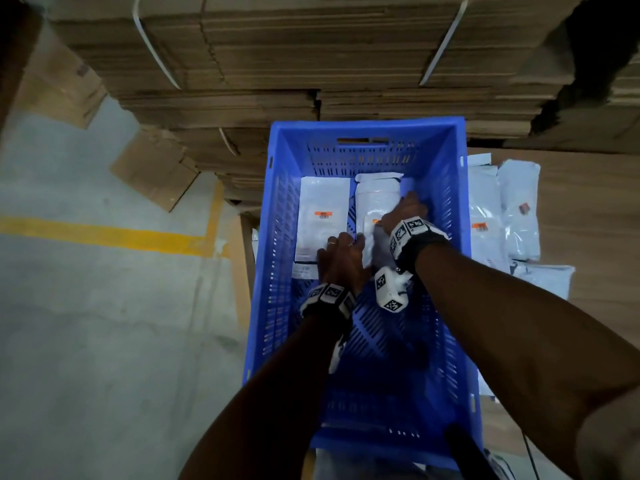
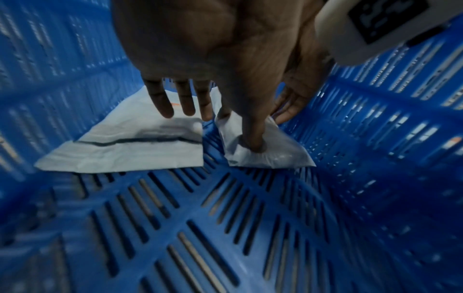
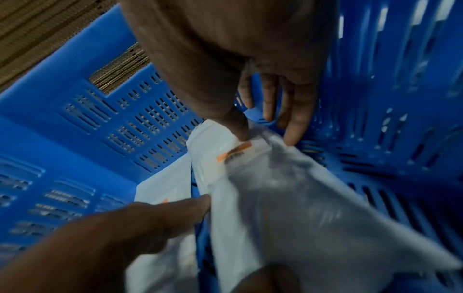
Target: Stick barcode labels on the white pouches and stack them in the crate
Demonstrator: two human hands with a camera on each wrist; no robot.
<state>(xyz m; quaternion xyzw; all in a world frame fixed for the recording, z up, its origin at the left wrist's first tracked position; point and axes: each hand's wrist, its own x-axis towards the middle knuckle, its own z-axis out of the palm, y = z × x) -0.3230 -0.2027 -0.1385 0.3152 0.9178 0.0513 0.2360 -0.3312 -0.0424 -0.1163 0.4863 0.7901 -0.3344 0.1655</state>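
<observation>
crate point(image 1: 446, 161): 2 pouches flat | left hand point(image 1: 341, 259): fingers straight, thumb pressing right pouch point(image 1: 375, 202) | right hand point(image 1: 405, 211): fingers straight on it

Blue crate point(image 3: 75, 126), slotted walls. Right hand point(image 3: 250, 69) at 12 o'clock, thumb touching white pouch point(image 3: 288, 198) at its orange barcode label point(image 3: 234, 151). Left hand point(image 3: 112, 234) at 8 o'clock, fingertip against pouch edge. Second pouch point(image 3: 165, 184) beside it.

Blue slotted crate point(image 1: 446, 161), white pouches point(image 1: 323, 202), orange labels point(image 1: 323, 213)
</observation>
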